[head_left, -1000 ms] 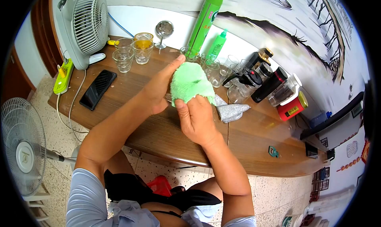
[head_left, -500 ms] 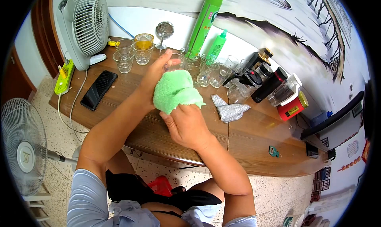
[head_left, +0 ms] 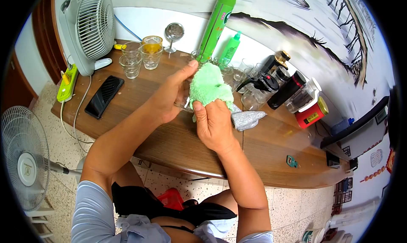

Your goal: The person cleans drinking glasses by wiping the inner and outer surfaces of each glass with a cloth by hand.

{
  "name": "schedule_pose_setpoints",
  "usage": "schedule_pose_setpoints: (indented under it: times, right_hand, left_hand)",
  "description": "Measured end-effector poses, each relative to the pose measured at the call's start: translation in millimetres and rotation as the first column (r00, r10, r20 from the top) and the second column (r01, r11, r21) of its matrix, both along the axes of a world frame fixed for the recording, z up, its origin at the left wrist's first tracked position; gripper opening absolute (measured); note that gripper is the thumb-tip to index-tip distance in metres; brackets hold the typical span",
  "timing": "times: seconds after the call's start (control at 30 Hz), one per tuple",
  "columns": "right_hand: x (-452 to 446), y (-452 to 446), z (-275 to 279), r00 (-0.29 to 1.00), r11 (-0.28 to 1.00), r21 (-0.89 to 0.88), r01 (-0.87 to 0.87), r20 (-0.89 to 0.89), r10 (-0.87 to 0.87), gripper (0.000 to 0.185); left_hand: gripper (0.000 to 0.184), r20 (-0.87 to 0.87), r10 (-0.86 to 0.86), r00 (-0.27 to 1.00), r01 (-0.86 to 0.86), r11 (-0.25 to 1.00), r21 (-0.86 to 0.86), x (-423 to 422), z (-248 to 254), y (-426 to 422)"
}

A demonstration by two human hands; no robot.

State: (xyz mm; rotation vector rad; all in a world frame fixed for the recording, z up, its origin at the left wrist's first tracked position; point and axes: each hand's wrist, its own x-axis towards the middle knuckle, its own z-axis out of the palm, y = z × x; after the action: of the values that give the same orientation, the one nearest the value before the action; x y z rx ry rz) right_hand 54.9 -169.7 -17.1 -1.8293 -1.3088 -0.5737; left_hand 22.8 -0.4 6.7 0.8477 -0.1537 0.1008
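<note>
A fluffy light green cloth point(head_left: 208, 87) is bunched between my hands above the wooden table. My right hand point(head_left: 212, 124) is closed on its lower edge, thumb on the near side. My left hand point(head_left: 173, 92) is wrapped round a clear glass point(head_left: 183, 99), which shows between the palm and the cloth; the cloth covers most of it. A silver-grey cloth point(head_left: 248, 120) lies crumpled on the table just right of my right hand. Behind the green cloth stand several clear glasses point(head_left: 239, 75), partly hidden.
Glasses point(head_left: 151, 58) and a small round mirror point(head_left: 174, 32) stand at the back left, near a phone point(head_left: 104, 96) and a fan point(head_left: 95, 26). Green bottles point(head_left: 231, 50), a glass pot point(head_left: 253, 98), a black flask point(head_left: 288, 90) and a red tin point(head_left: 312, 113) line the back right.
Both hands first swung left with the green cloth and glass, then came back to the right. The cloth has turned and is folded differently.
</note>
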Motion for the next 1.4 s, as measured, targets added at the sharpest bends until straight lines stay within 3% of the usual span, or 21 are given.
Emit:
schedule_pose_setpoints:
  times: [0.1, 0.13, 0.2, 0.33, 0.47, 0.57, 0.67, 0.8, 0.9, 1.0, 1.13, 1.27, 1.4]
  right_hand:
    - [-7.9, 6.1, 4.3, 0.998, 0.998, -0.013, -0.055, 0.016, 0.055, 0.02]
    - [-10.8, 9.1, 3.2, 0.996, 0.996, -0.016, -0.086, 0.037, 0.086, 0.019]
    - [-15.3, 9.4, -2.9, 0.991, 0.986, -0.126, -0.112, 0.051, 0.12, 0.016]
    - [-22.6, 14.7, -6.6, 0.975, 0.969, -0.126, -0.214, 0.04, 0.221, 0.014]
    - [-15.7, 13.1, -1.8, 0.987, 0.988, -0.08, -0.133, 0.078, 0.14, 0.015]
    - [-8.7, 7.9, 0.3, 0.996, 0.997, -0.037, -0.065, 0.059, 0.067, 0.021]
    - [2.5, 3.8, -3.0, 1.0, 1.0, 0.017, -0.017, 0.012, 0.017, 0.033]
    - [0.9, 1.9, -2.2, 0.999, 0.999, 0.016, -0.035, -0.029, 0.036, 0.026]
    - [-5.5, 9.0, -4.5, 0.996, 0.996, -0.033, -0.083, 0.016, 0.083, 0.019]
    - [-19.8, 9.8, -5.5, 0.99, 0.972, -0.19, -0.14, -0.01, 0.14, 0.016]
    - [-18.4, 11.8, -4.9, 0.981, 0.972, -0.142, -0.188, 0.026, 0.193, 0.015]
    - [-11.0, 9.5, -1.6, 0.997, 0.995, -0.073, -0.072, 0.037, 0.075, 0.025]
    - [-3.4, 0.6, 3.4, 0.999, 0.999, -0.035, 0.008, -0.047, -0.01, 0.032]
  left_hand:
    - [0.046, -0.05, -0.009, 0.999, 0.008, 1.0, -0.029, 6.4, -6.6, 15.2]
    - [0.047, -0.201, 0.164, 0.966, -0.177, 0.983, -0.052, 4.3, -2.3, 10.5]
    - [0.046, -0.182, 0.096, 0.979, -0.117, 0.987, -0.108, 6.4, -7.2, 21.4]
    - [0.049, -0.183, 0.095, 0.979, -0.115, 0.988, -0.104, 9.6, -9.7, 27.5]
    - [0.052, -0.154, 0.149, 0.977, -0.154, 0.988, -0.019, 7.8, -7.2, 13.9]
    - [0.052, -0.023, -0.078, 0.997, 0.077, 0.997, -0.03, 0.3, -2.7, 7.5]
    - [0.05, -0.027, -0.045, 0.999, 0.044, 0.998, -0.048, -3.1, 5.4, -4.2]
    - [0.047, -0.013, -0.005, 1.0, 0.004, 0.999, -0.044, 2.1, -1.9, 2.4]
    - [0.047, -0.198, 0.142, 0.97, -0.162, 0.983, -0.086, 6.2, -5.7, 16.6]
    - [0.054, -0.214, 0.134, 0.968, -0.149, 0.987, -0.057, 6.5, -3.8, 28.0]
    - [0.059, -0.232, 0.108, 0.967, -0.118, 0.993, -0.03, 11.5, -8.1, 27.8]
    - [0.055, -0.144, -0.036, 0.989, 0.033, 0.999, -0.027, 3.3, -4.7, 12.2]
    - [0.049, -0.059, -0.041, 0.997, 0.042, 0.999, 0.003, -5.0, 5.9, -4.4]
